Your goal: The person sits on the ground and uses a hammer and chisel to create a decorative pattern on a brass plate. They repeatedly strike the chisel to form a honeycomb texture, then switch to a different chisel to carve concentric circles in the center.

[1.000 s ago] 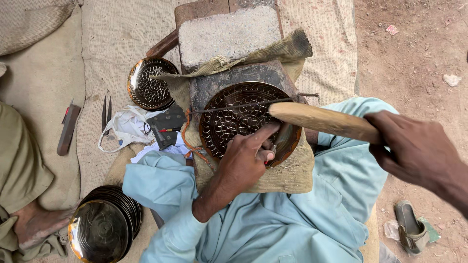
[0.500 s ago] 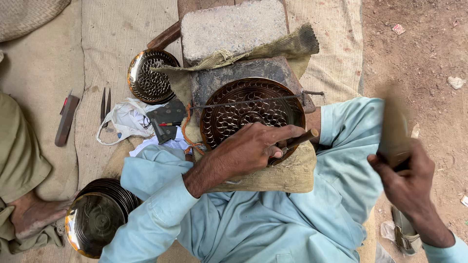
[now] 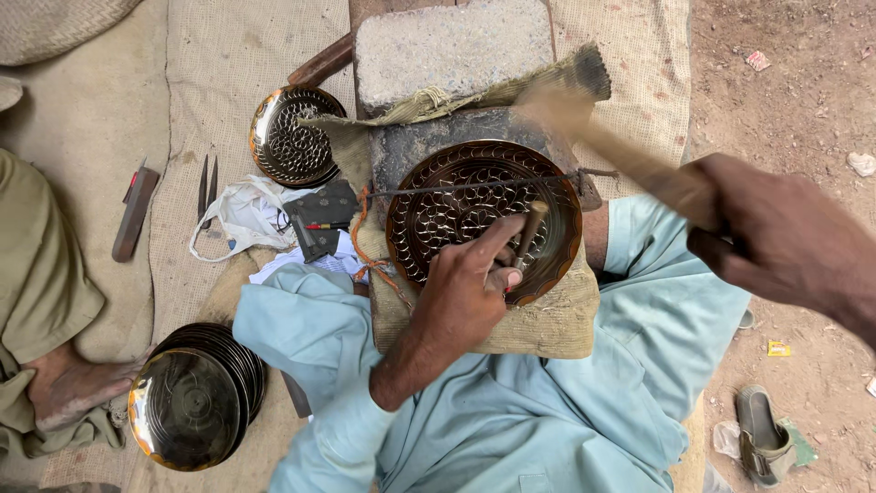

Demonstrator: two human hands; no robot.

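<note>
Left hand (image 3: 465, 292) pinched around a punch (image 3: 526, 236) set on the engraved brass plate (image 3: 484, 217). Right hand (image 3: 785, 242), right of the plate, clenched around a blurred wooden mallet (image 3: 607, 146) raised above its upper rim. Plate rested on a padded block (image 3: 493, 319).

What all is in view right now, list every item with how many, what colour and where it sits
engraved metal plate: 1, dark brown with brassy rim, on the padded block at centre
punch tool: 1, pale metal, upright on the plate
wooden mallet: 1, tan, blurred, above the plate's right side
stone block: 1, grey, top centre
second patterned plate: 1, brassy, upper left of the block
stack of plates: 1 stack, dark, lower left
shears: 1, dark, on the mat at left
white cloth: 1, beside the shears
sandal: 1, grey-green, lower right on the dirt
another person's foot: 1, far left
left hand: holds the punch tool
right hand: grips the wooden mallet
</note>
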